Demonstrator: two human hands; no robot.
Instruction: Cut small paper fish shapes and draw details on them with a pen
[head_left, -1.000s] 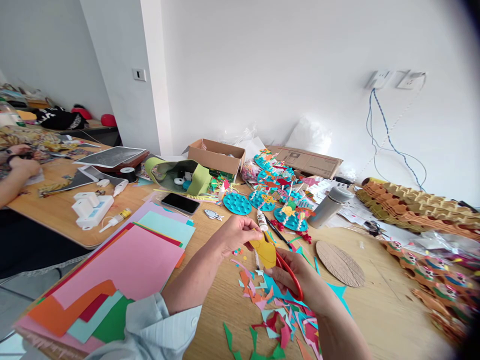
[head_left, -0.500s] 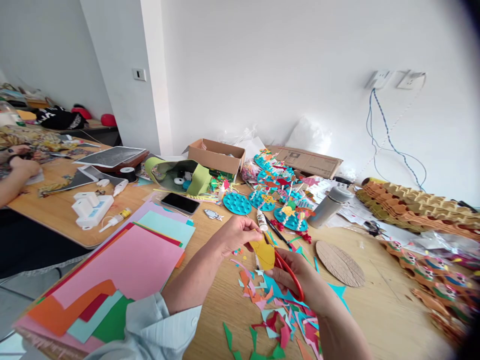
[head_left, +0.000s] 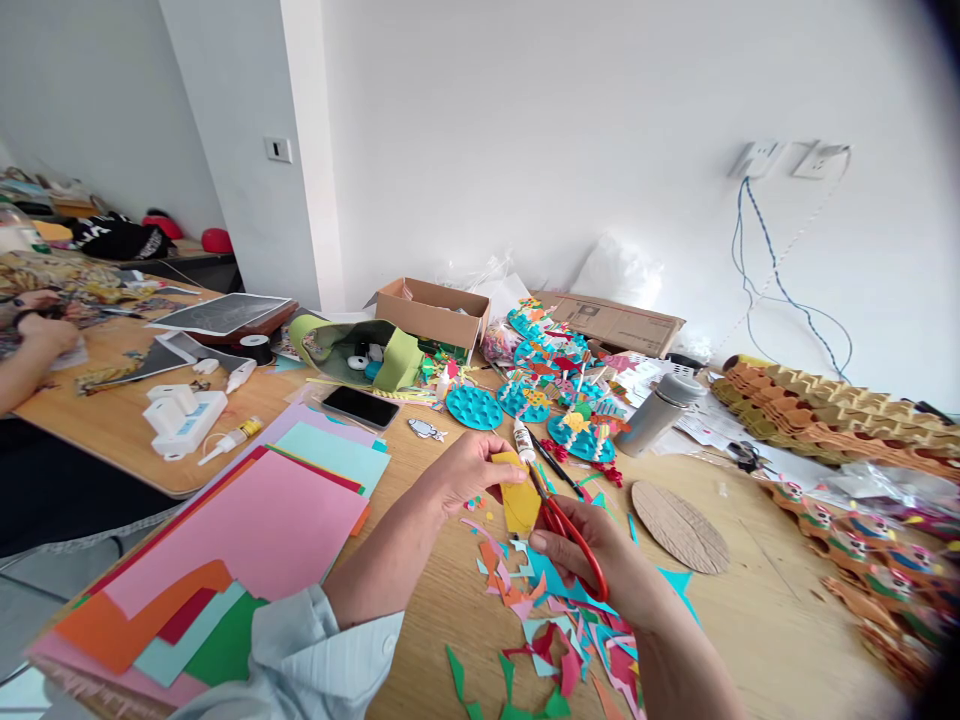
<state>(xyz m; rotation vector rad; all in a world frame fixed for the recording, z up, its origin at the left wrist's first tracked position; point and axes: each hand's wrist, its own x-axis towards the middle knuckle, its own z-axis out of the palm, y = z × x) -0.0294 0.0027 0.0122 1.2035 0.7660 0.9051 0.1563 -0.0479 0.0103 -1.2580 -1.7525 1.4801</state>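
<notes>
My left hand [head_left: 471, 472] pinches a piece of yellow paper [head_left: 517, 500] by its upper edge, above the wooden tabletop [head_left: 780, 610]. My right hand [head_left: 592, 560] grips a pair of red-handled scissors [head_left: 574, 545] through the loops. The metal blades reach up and to the left, touching the right edge of the yellow paper. Below both hands lies a heap of coloured paper offcuts [head_left: 544, 600]. A white glue bottle [head_left: 524, 442] stands just beyond the paper. My fingers hide part of the yellow piece.
A stack of coloured card [head_left: 240, 540] lies to the left, with a phone [head_left: 361, 407] beyond it. Turquoise paper crafts [head_left: 581, 440], a steel flask [head_left: 652, 415] and a cardboard oval [head_left: 679, 527] lie ahead. At far left, a co-worker's hands [head_left: 41, 335] work at another table.
The yellow paper has turned and now shows a narrower, more upright shape. The scissor blades have moved up and left along its edge. Both hands have shifted only slightly.
</notes>
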